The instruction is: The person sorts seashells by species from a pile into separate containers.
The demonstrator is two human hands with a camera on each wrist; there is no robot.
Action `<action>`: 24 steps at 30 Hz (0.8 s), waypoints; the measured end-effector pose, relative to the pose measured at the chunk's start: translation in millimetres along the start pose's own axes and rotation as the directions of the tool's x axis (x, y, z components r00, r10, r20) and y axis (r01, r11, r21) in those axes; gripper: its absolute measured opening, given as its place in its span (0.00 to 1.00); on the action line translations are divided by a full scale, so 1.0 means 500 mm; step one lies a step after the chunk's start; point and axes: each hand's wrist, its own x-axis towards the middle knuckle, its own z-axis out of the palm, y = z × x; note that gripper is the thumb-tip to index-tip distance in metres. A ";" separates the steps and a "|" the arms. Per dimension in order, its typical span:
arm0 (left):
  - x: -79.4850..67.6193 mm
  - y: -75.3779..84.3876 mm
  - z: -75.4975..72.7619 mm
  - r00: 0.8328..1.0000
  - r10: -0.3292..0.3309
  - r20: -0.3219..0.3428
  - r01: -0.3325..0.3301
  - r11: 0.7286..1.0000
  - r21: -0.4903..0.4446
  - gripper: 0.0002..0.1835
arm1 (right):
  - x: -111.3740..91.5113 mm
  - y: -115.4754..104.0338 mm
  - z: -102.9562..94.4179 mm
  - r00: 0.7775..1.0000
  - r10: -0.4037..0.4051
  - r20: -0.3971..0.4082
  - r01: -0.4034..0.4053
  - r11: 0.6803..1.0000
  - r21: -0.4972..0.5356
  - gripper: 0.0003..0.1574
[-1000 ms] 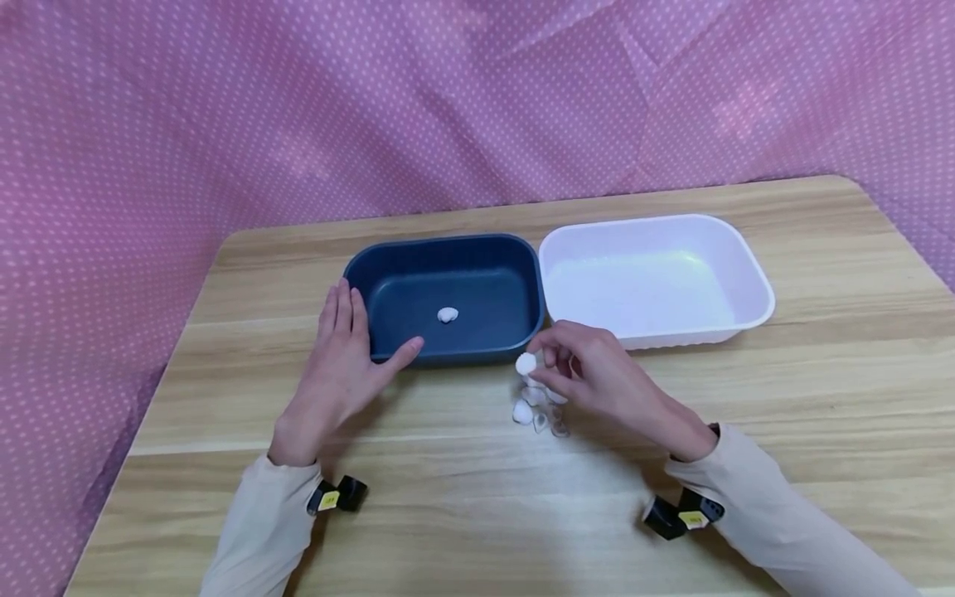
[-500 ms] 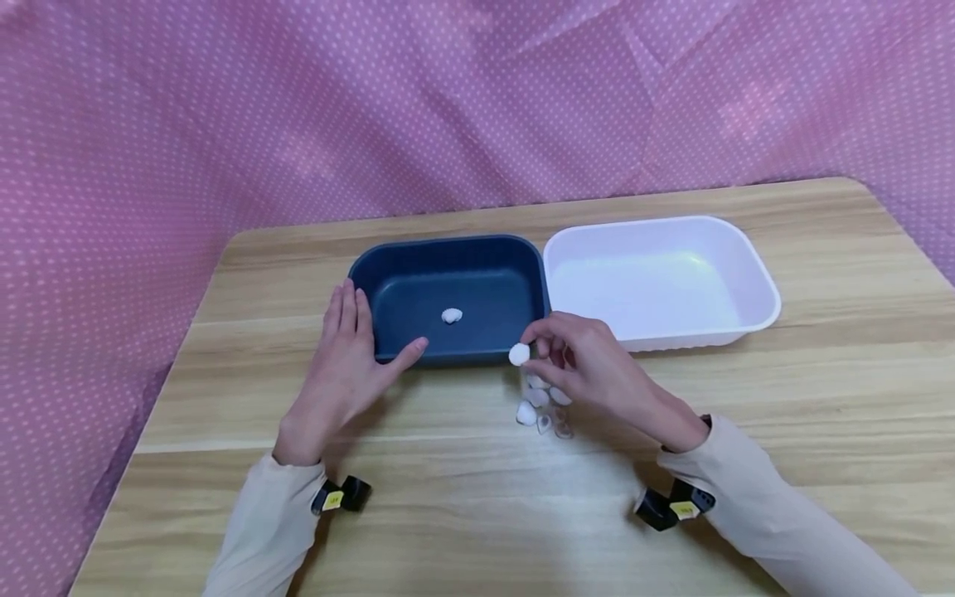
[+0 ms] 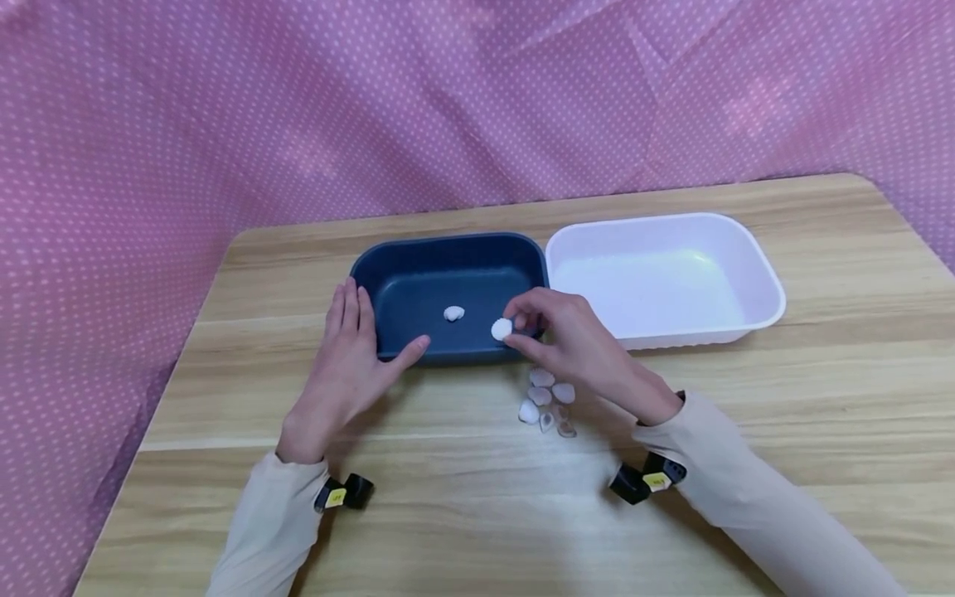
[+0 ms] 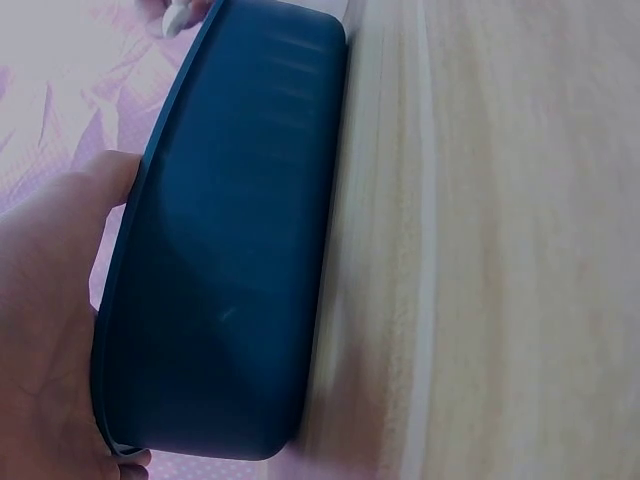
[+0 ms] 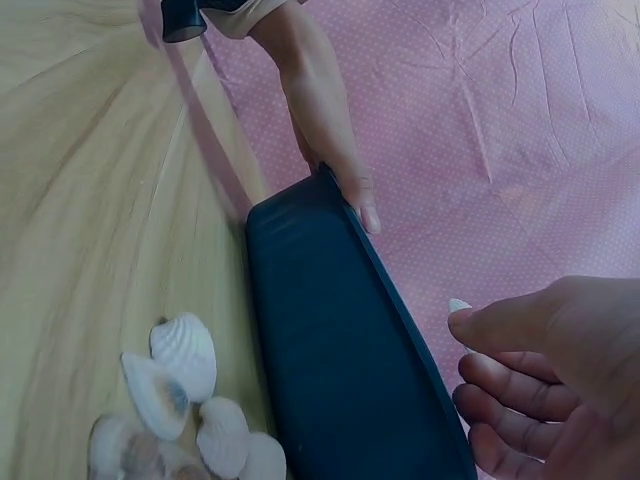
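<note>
Between the thumb and fingertips of my right hand (image 3: 570, 336) is a white ribbed seashell (image 3: 501, 329), held over the front right part of the dark blue basin (image 3: 462, 358). Another white seashell (image 3: 453, 313) lies on the basin floor. My left hand (image 3: 346, 365) rests on the basin's left front corner, fingers straight along the side and thumb across the front rim. In the right wrist view the pinched shell shows only as a small white edge by the thumb. Several loose seashells (image 5: 184, 350) lie on the table just in front of the basin.
A white basin (image 3: 667, 338) stands against the right side of the blue one, with nothing visible in it. Both sit on a wood-grain table (image 3: 462, 514). A pink dotted cloth (image 3: 448, 99) hangs behind the table.
My right hand has moved left and away from me with the pinched seashell, from above the loose shells to over the blue basin. The left hand keeps its place on the rim.
</note>
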 end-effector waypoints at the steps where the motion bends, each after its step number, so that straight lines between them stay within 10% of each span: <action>1: 0.000 0.000 0.000 1.000 -0.002 0.002 0.002 1.000 0.001 0.62 | 0.004 -0.001 0.003 1.000 0.006 0.003 -0.006 1.000 0.003 0.14; 24: 0.001 0.000 -0.001 1.000 0.006 -0.003 -0.006 1.000 0.009 0.62 | 0.101 0.016 0.047 0.980 0.161 0.117 -0.126 0.958 -0.259 0.14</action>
